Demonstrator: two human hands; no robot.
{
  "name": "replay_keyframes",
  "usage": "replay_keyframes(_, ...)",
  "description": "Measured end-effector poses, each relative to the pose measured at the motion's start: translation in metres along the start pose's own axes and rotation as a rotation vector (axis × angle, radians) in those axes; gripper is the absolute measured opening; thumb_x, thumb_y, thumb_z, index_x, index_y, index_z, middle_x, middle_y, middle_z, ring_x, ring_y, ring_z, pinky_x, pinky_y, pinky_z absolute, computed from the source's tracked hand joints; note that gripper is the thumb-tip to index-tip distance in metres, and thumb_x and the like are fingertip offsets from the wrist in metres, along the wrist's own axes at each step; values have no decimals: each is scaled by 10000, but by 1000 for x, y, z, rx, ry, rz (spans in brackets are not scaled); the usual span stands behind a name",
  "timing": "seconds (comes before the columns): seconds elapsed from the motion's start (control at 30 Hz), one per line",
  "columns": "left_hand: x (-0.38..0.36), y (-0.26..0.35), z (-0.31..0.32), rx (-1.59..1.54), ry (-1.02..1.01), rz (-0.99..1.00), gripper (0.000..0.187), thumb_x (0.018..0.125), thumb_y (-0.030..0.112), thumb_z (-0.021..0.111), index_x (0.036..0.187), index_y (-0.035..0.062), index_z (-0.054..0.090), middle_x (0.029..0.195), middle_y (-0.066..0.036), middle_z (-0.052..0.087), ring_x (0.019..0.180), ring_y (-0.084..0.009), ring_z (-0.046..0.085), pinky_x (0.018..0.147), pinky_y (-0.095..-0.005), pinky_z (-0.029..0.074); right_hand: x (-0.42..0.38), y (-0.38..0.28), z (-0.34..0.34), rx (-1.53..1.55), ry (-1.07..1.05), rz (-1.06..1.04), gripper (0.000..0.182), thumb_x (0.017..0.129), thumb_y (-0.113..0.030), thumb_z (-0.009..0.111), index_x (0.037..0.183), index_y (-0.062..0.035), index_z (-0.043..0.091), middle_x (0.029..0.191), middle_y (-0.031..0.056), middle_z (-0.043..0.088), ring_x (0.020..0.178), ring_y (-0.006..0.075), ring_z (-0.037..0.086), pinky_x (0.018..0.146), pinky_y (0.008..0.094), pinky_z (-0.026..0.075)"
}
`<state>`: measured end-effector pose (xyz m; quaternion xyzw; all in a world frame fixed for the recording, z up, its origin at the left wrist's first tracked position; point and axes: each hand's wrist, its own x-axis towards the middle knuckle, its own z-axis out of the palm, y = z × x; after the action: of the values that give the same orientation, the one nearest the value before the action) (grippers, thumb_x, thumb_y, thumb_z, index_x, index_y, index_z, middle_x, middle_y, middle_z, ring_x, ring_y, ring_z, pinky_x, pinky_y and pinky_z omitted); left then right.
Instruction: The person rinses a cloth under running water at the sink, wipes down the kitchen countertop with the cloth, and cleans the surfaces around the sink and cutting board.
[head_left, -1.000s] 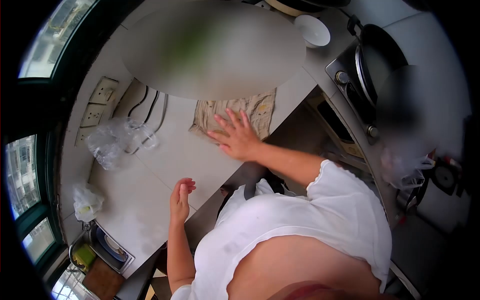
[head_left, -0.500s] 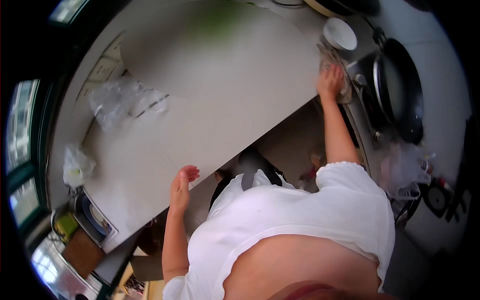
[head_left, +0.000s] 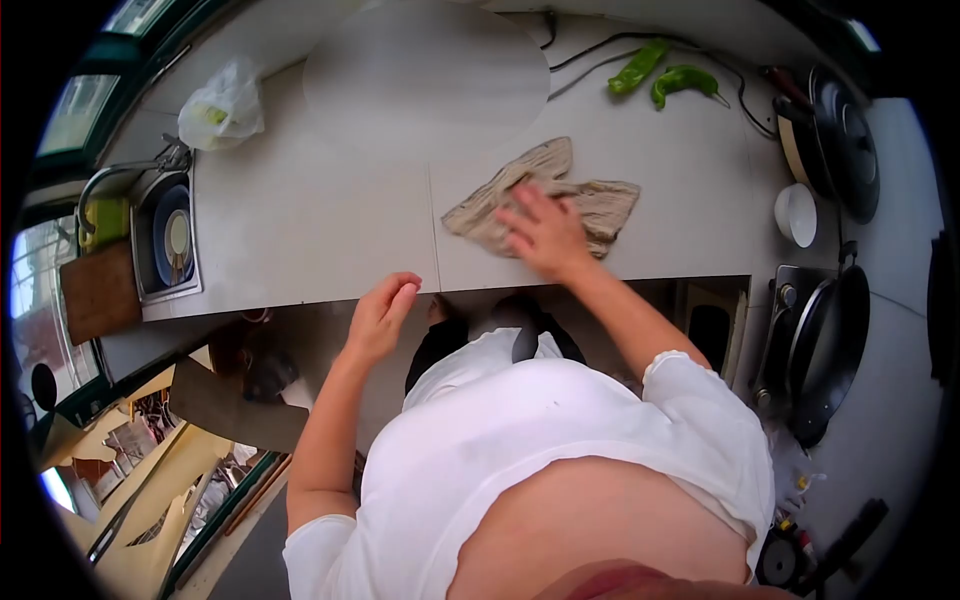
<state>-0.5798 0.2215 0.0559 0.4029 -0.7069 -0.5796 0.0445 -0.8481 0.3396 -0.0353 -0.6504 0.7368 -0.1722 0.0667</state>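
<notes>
A beige-brown striped rag (head_left: 612, 205) lies spread and creased on the pale countertop (head_left: 300, 220). My right hand (head_left: 548, 232) rests flat on it, palm down with the fingers spread, slightly blurred by motion. Part of the rag is hidden under the palm. Just off the counter's front edge hovers my left hand (head_left: 380, 315). It holds nothing, its fingers loosely stretched out and the thumb beside them.
Two green peppers (head_left: 685, 86) lie at the back right near a black cable (head_left: 610, 37). On the right are a white bowl (head_left: 796, 215), a lidded pan (head_left: 845, 140) and a wok (head_left: 835, 340). At left stand a plastic bag (head_left: 222, 105) and a sink (head_left: 196, 270).
My right hand has brought the rag from the counter's right end, beside the stove, to the middle. The view has turned, and my left hand stays near the front edge.
</notes>
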Motion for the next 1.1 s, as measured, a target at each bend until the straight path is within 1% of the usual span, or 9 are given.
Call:
replay_keyframes(0.17, 62, 32, 17, 453, 185, 387, 122, 797, 122, 580, 894, 56, 612, 858, -99, 578, 821, -263, 547, 728, -333, 448, -12, 87, -17, -281, 192, 506, 458, 860, -339, 499, 1305, -250, 442, 1398, 75, 357, 1286, 265, 311, 979, 487, 249)
replay_keyframes(0.37, 200, 64, 84, 759, 279, 807, 370, 639, 154, 636, 990, 64, 563, 985, -109, 545, 947, -288, 492, 772, -386, 416, -70, 124, -32, -372, 274, 810, 455, 855, -345, 509, 1293, -228, 468, 1360, 99, 401, 1245, 296, 357, 933, 506, 319)
replay_keyframes(0.43, 241, 73, 93, 881, 359, 818, 408, 606, 160, 644, 991, 63, 549, 986, -95, 539, 969, -271, 477, 752, -389, 401, -76, 116, -41, -430, 254, 860, 457, 849, -338, 517, 1289, -220, 475, 1352, 106, 407, 1226, 323, 367, 926, 516, 327)
replay_keyframes(0.53, 285, 86, 106, 973, 399, 749, 414, 583, 170, 650, 974, 71, 554, 986, -89, 553, 979, -262, 476, 753, -395, 389, -58, 91, -37, -176, 266, 439, 521, 760, -262, 596, 1266, -194, 495, 1351, 110, 406, 1198, 381, 364, 911, 511, 359)
replay_keyframes(0.6, 304, 92, 105, 1009, 345, 671, 362, 574, 161, 642, 917, 66, 573, 973, -94, 570, 960, -262, 486, 750, -391, 381, -30, 66, -33, -95, 113, 217, 517, 727, -253, 613, 1234, -205, 528, 1338, 96, 422, 1213, 347, 360, 852, 473, 394)
replay_keyframes(0.67, 320, 92, 104, 1105, 328, 669, 277, 580, 142, 616, 842, 57, 589, 925, -106, 582, 939, -266, 495, 742, -380, 378, 7, 59, -35, 51, 31, 150, 471, 783, -290, 564, 1248, -237, 515, 1360, 75, 408, 1243, 287, 355, 876, 445, 330)
replay_keyframes(0.73, 332, 88, 105, 1143, 388, 730, 151, 581, 106, 571, 718, 50, 603, 793, -111, 596, 865, -269, 515, 719, -374, 370, 38, 76, -27, -30, 88, 197, 469, 792, -297, 551, 1255, -238, 503, 1355, 82, 411, 1245, 288, 354, 889, 454, 316)
replay_keyframes(0.83, 333, 99, 104, 1186, 241, 607, 137, 588, 105, 567, 710, 54, 604, 734, -94, 596, 822, -272, 519, 698, -378, 365, 72, 108, -17, -156, 265, 372, 450, 801, -281, 527, 1242, -194, 508, 1340, 112, 417, 1245, 293, 346, 903, 461, 299)
replay_keyframes(1.1, 323, 144, 82, 1150, 544, 752, 80, 662, 79, 536, 690, 82, 612, 765, -70, 587, 801, -262, 515, 676, -382, 372, 176, 198, -22, -206, 458, 843, 451, 813, -320, 485, 1216, -119, 507, 1342, 115, 392, 1261, 310, 272, 933, 484, 258)
